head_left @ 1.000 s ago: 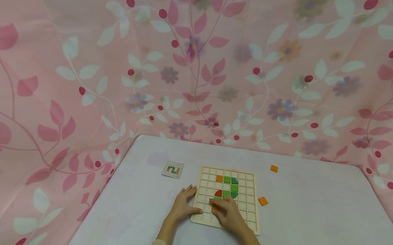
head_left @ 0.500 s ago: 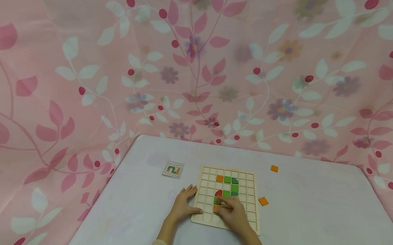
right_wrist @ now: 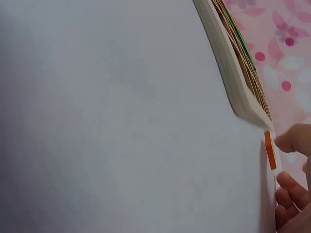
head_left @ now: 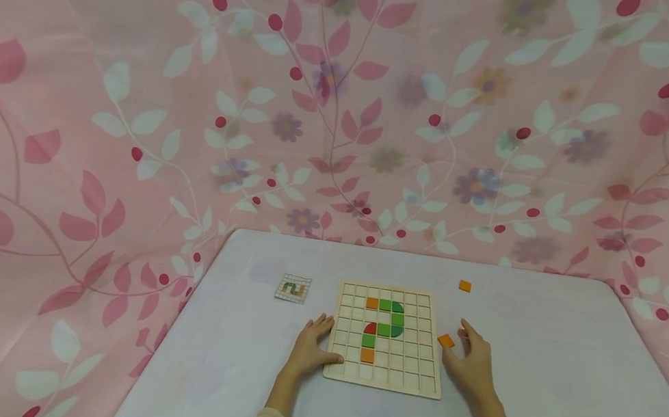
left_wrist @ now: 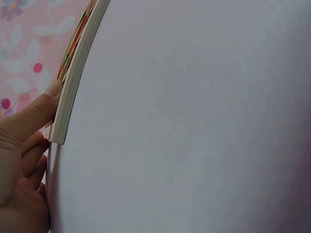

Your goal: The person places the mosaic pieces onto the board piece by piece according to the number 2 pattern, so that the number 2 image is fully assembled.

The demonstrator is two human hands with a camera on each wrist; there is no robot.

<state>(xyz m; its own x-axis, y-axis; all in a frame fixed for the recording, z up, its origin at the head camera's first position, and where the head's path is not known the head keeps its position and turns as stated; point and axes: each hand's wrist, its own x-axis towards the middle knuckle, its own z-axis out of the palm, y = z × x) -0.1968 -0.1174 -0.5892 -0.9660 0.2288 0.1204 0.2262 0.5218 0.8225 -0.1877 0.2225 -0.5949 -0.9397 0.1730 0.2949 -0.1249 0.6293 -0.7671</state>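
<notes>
A square wooden grid board [head_left: 402, 374] lies on the table with orange, green and red tiles in several cells, forming a bent line. The left hand [head_left: 307, 350] rests at its left edge, fingers stretched along the side and thumb on top; in the left wrist view that thumb [left_wrist: 54, 90] lies on the board's rim. The right hand [head_left: 473, 365] is right of the board, thumb and fingers spread beside a loose orange square tile [head_left: 446, 341]. In the right wrist view, the thumb is close to this tile [right_wrist: 270, 149], with nothing between thumb and fingers.
A second orange tile [head_left: 464, 286] lies farther back on the right. At the left of the board is a small pattern card [head_left: 293, 288] with a grid. The white-covered table [head_left: 570, 373] ends at a pink floral curtain [head_left: 347, 100].
The right hand has lifted off the tiles on the board and moved right to the loose orange tile, uncovering the green and orange tiles in the column. The left hand stays put.
</notes>
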